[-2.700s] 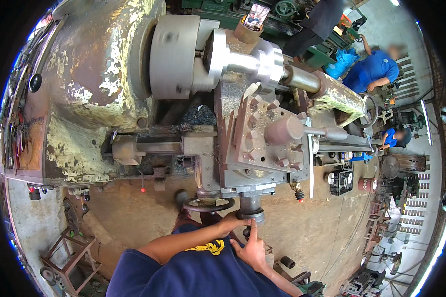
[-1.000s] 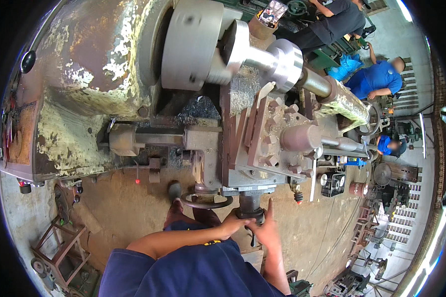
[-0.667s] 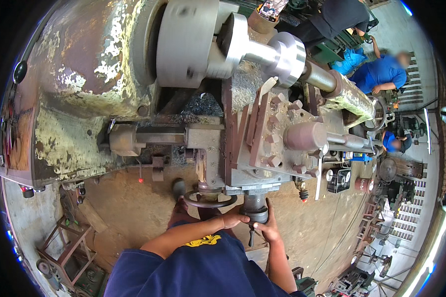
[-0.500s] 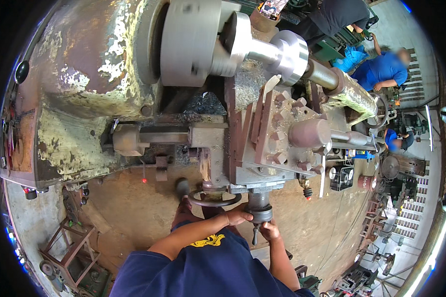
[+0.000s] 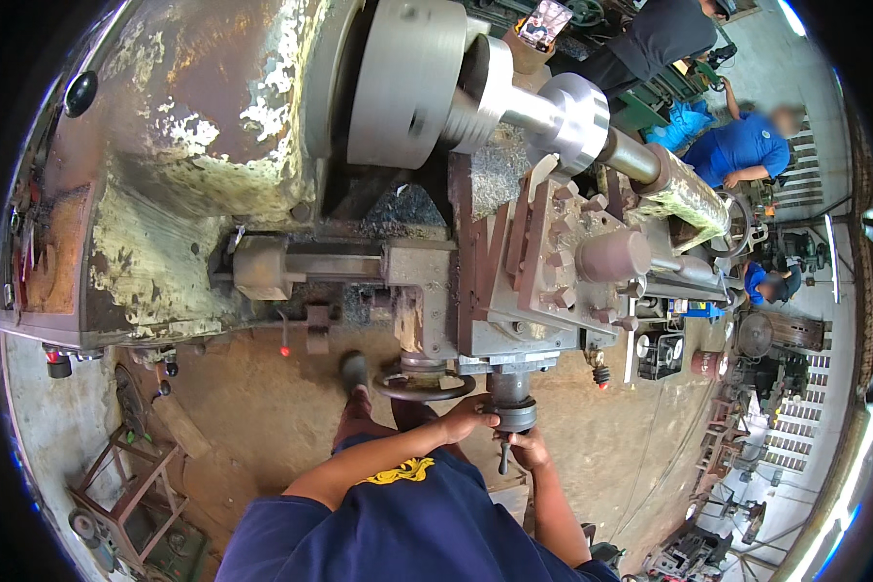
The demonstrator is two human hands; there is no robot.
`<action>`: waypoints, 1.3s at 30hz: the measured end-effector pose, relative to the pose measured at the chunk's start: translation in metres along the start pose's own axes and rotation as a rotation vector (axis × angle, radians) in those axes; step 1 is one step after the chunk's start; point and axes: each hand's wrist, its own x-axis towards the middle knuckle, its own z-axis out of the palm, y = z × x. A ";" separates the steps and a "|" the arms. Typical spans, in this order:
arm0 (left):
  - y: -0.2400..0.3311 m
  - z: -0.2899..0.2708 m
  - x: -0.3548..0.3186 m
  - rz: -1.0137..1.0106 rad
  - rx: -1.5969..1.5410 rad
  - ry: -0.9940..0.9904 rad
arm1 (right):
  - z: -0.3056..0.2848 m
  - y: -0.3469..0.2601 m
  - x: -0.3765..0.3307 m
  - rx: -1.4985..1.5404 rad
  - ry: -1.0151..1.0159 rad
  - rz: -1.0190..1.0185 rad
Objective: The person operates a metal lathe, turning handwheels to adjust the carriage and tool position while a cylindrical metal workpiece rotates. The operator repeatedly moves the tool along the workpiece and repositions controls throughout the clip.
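Note:
Both my hands are at the small round crank wheel on the front of a metal lathe's cross slide. My left hand grips its left rim with the fingers curled round it. At its lower right, my right hand is closed against the rim, its fingertips partly hidden. The wheel's crank handle points down between them. Above, a bolted tool post holds a cutting tool near a shiny stepped metal workpiece. That workpiece runs from the blurred, turning chuck to the tailstock.
The worn headstock fills the upper left. A larger handwheel sits left of my hands. Metal shavings lie beneath the workpiece. A rusty frame stand is at lower left. Several other people work at the upper right.
The view has shifted slightly, so the lathe sits a little farther right in the picture. My hands stay on the crank wheel, and the chuck remains blurred.

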 end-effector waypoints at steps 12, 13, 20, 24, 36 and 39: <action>-0.019 -0.023 0.003 -0.032 -0.352 -0.136 | 0.020 -0.021 -0.005 -0.530 0.185 -0.122; -0.019 -0.025 0.000 -0.051 -0.389 -0.135 | 0.024 -0.023 -0.006 -0.601 0.232 -0.140; -0.016 -0.031 -0.020 -0.148 -0.377 -0.028 | 0.076 -0.041 -0.024 -1.128 0.661 -0.151; 0.002 -0.007 -0.029 -0.182 -0.203 0.114 | 0.093 -0.041 -0.031 -1.358 0.769 -0.239; 0.043 0.056 -0.025 -0.163 0.234 0.257 | 0.137 -0.028 -0.073 -1.362 0.429 -0.489; 0.046 0.058 -0.018 -0.196 0.232 0.214 | 0.135 -0.025 -0.063 -1.297 0.339 -0.588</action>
